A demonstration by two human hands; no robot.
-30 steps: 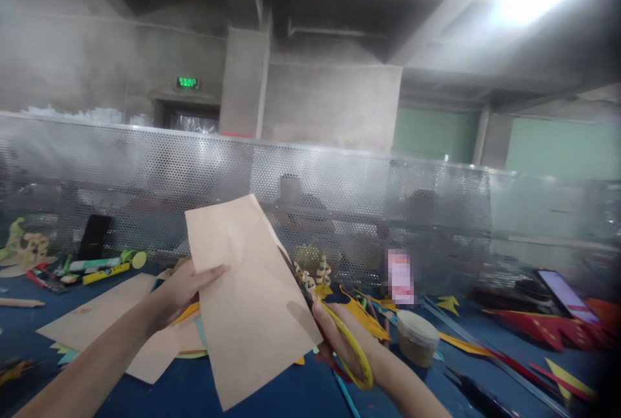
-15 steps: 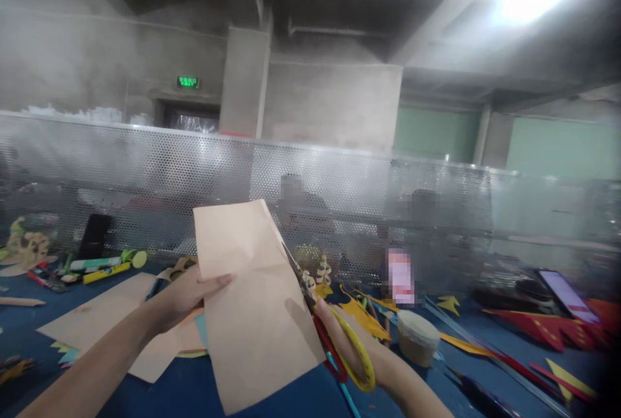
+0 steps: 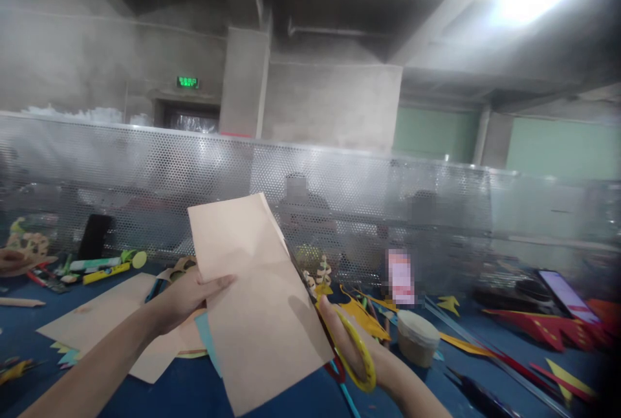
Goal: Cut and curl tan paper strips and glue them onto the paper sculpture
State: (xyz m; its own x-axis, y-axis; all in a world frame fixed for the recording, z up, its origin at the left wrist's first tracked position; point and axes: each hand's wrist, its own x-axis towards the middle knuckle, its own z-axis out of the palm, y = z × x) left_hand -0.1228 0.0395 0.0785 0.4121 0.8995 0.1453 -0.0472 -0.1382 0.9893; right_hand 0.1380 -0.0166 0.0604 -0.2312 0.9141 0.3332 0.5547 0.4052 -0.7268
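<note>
A light tan sheet of paper (image 3: 257, 288), apparently folded or doubled at its upper right, is held up in front of me. My left hand (image 3: 196, 295) grips its left edge, thumb on the near face and fingers behind. Along the right edge, my right hand (image 3: 347, 334) is closed round scissors (image 3: 369, 369) with a yellow loop and a red one. Their blades lie against that edge, partly hidden by the paper. Beneath and left of the held sheet, more tan paper (image 3: 109, 314) and a light blue piece (image 3: 209, 340) lie on the blue table (image 3: 179, 398).
A round tub (image 3: 418, 337) stands right of my right hand, near yellow paper scraps (image 3: 366, 318) and a dark-handled tool (image 3: 485, 395). Red paper (image 3: 538, 327) and a phone (image 3: 567, 295) lie farther right. Markers (image 3: 107, 272) sit at left. A perforated metal screen (image 3: 208, 178) spans the back.
The held paper has shifted slightly, its lower end to the right and its top a little up and left. More of the red loop is hidden. A brown object has appeared at far left.
</note>
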